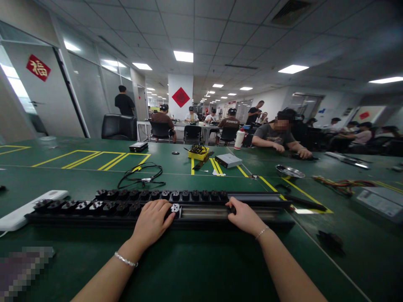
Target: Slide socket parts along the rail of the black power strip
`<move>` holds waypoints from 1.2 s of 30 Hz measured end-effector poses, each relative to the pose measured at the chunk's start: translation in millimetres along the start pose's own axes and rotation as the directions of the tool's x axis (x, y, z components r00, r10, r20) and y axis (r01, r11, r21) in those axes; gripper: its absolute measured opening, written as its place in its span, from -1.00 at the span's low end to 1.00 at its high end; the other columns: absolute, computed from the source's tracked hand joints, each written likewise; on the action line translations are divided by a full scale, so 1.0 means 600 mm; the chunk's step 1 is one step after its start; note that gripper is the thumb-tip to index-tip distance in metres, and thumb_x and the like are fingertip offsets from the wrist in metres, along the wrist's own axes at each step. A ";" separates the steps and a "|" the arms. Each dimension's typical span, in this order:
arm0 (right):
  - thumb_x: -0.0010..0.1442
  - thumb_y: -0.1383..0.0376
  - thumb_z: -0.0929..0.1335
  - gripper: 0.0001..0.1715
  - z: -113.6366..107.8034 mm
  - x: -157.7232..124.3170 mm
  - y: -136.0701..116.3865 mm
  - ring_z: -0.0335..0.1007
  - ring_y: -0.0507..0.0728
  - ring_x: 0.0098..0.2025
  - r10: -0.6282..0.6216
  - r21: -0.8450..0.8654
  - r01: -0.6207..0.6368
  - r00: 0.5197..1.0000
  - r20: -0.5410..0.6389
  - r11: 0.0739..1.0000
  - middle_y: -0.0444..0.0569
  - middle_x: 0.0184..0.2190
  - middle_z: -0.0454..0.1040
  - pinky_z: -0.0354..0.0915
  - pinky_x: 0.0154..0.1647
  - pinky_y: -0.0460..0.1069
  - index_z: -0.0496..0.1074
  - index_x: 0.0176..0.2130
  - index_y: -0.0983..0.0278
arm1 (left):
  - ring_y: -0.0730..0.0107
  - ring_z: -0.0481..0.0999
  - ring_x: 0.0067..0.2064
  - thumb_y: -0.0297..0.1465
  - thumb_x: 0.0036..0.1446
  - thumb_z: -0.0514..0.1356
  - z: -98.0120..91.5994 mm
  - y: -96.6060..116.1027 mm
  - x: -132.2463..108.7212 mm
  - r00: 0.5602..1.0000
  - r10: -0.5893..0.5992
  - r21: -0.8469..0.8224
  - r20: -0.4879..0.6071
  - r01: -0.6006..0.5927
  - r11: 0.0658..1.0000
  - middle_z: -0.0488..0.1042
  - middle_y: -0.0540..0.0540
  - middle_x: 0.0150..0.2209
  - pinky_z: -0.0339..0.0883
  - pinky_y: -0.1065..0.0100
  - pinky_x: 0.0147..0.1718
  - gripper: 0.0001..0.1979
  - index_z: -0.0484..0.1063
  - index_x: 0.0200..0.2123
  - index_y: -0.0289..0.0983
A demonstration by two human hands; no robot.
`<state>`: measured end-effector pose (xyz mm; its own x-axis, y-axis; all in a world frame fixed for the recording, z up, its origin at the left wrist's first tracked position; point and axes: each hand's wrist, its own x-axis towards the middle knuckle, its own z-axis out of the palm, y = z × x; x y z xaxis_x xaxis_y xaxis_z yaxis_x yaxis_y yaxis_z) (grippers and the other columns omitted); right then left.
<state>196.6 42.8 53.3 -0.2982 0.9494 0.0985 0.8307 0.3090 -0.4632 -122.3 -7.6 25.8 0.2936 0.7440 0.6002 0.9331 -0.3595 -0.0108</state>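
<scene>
Two long black rails (201, 224) lie one behind the other across the green table, each carrying a row of small black socket modules (118, 208). My left hand (153, 218) is curled over the front rail, its thumb and fingers around a module with a light face (175, 208). To the right of that module, a bare stretch of the front rail's channel shows. My right hand (244, 216) is closed in a pinch on a small black piece (232, 209) at the rail; its exact shape is mostly hidden by the fingers.
A white power strip (34, 209) lies by the rails' left end. Behind are a black cable (141, 178), a yellow box (198, 153), a grey metal box (228, 160) and a metal bowl (290, 171). A person (280, 134) works across the table at right.
</scene>
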 end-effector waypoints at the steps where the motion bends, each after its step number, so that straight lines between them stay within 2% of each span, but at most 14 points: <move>1: -0.10 0.39 0.24 -0.80 0.000 0.000 0.000 0.30 0.10 -0.17 -0.004 0.002 0.004 1.000 0.002 1.000 -0.01 -0.22 0.42 0.12 -0.19 -0.07 0.21 -0.36 0.23 | 0.25 0.40 -0.12 -0.22 0.17 -0.01 0.000 0.000 0.000 1.000 0.000 0.002 0.001 0.000 1.000 0.45 -0.12 -0.17 0.19 0.20 -0.13 -0.74 0.37 -0.20 -0.20; 9: -0.08 0.37 0.24 -0.74 0.002 0.001 0.002 0.27 0.14 -0.14 -0.023 -0.102 0.022 1.000 -0.007 0.995 -0.02 -0.23 0.42 0.03 -0.05 0.00 0.28 -0.28 0.25 | 0.24 0.40 -0.11 -0.22 0.17 -0.02 0.001 0.000 -0.001 1.000 -0.006 0.010 0.020 0.006 1.000 0.44 -0.13 -0.16 0.19 0.19 -0.12 -0.73 0.36 -0.19 -0.21; 16: -0.09 0.38 0.24 -0.73 0.001 0.001 0.005 0.26 0.12 -0.16 0.012 -0.060 -0.012 1.000 0.003 0.998 0.01 -0.23 0.41 0.09 -0.19 -0.06 0.27 -0.27 0.25 | 0.23 0.39 -0.09 -0.21 0.17 -0.01 0.001 0.000 -0.001 1.000 -0.010 0.008 0.015 0.010 1.000 0.44 -0.12 -0.16 0.18 0.19 -0.12 -0.73 0.35 -0.18 -0.21; 36: -0.11 0.40 0.23 -0.80 -0.003 0.001 0.006 0.27 0.12 -0.16 0.007 -0.014 -0.007 1.000 0.004 1.000 0.00 -0.23 0.40 0.09 -0.14 -0.05 0.19 -0.37 0.23 | 0.25 0.39 -0.11 -0.22 0.17 0.00 0.001 0.001 -0.001 1.000 -0.011 0.008 0.014 0.011 1.000 0.44 -0.10 -0.16 0.17 0.20 -0.13 -0.74 0.36 -0.19 -0.22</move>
<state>200.3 44.9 52.9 -0.2941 0.9514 0.0915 0.8391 0.3029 -0.4519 -122.0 -7.8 25.0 0.2861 0.7555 0.5894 0.9379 -0.3467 -0.0108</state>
